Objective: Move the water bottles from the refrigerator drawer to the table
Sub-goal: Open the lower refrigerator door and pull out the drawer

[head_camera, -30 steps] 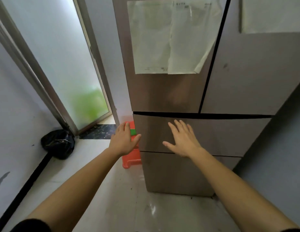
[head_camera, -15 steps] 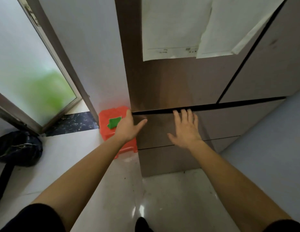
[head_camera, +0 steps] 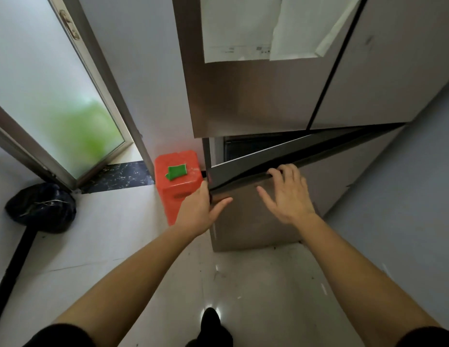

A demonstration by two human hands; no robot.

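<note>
Head view: drawer (head_camera: 246, 216) partly pulled out from fridge (head_camera: 256, 103), dark gap showing above its front. Left hand (head_camera: 202, 209) clamped on drawer's left corner; right hand (head_camera: 288, 194) hooked over top edge, fingers curled. Bottles unseen (presumably inside, beyond both hands). Right hand judged nearer the opening.

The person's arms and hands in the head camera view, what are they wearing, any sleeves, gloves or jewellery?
Both forearms are bare. A black short sleeve shows at the left upper arm, and another black sleeve edge at the right. The left hand and right hand wear no gloves; no rings, watch or bracelet are visible.
</note>
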